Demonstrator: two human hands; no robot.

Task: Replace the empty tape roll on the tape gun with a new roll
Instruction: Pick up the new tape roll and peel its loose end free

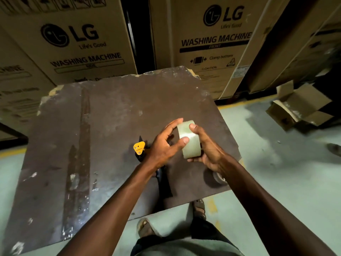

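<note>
While the tape gun [139,147] lies tabled, both hands grip the new roll [189,138]

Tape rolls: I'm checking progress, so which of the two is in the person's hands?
The full pale translucent tape roll, gripped by both hands; the dark empty core lies on the brown table.
</note>
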